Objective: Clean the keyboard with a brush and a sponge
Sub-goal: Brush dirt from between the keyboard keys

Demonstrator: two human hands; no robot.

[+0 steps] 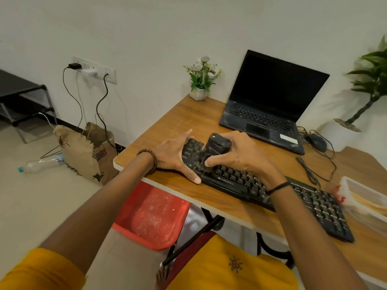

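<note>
While the desk (188,118) carried everything, the keyboard (314,201) lay under both hands; left hand (173,155) was spread flat across its end, likely steadying it, and right hand (240,155) gripped the brush (217,146), bristles down on keys between the hands.

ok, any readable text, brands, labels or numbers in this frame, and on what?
"ZEBRONICS": front edge of the keyboard.
Mark on the brush: blurred, unreadable.
White sticker on the laptop: too small to read.
Key legends on both: too small to read.
Label on the bottle on the floor: blurred.
</note>
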